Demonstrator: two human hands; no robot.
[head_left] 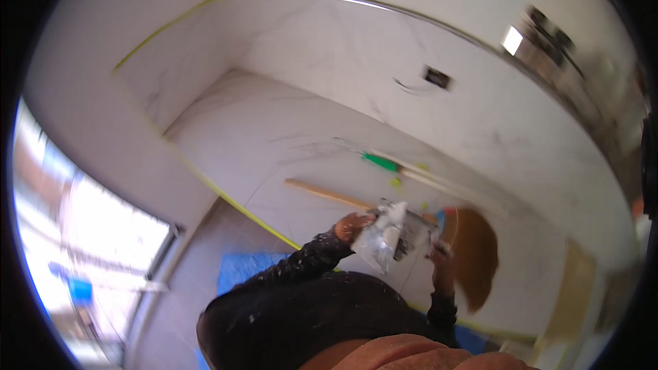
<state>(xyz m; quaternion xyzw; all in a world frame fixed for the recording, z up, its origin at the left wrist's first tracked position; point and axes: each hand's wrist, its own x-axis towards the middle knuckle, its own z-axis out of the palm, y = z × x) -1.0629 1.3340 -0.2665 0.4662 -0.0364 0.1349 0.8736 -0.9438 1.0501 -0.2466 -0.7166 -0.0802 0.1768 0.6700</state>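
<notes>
My left hand [353,227] is closed on the near-left edge of a shiny silvery tray-like thing [378,253] smeared with white paste, held in front of my body. At its right side is my right hand [442,255], blurred, with fingers curled at a greyish flat piece; what exactly they hold is too smeared to tell. Behind and below these lies a broom with a wooden handle [322,192] and brown bristles [478,253]. A tool with a green handle [380,161] lies farther off on the pale marbled surface [274,120].
Yellow tape [226,197] runs along the surface's near edge and the wall panel's top. A dark socket box [436,77] with loose wires sits in the back panel. Blue sheeting [243,268] covers some floor at left, near a bright opening [89,226]. A tan strip [572,291] stands right.
</notes>
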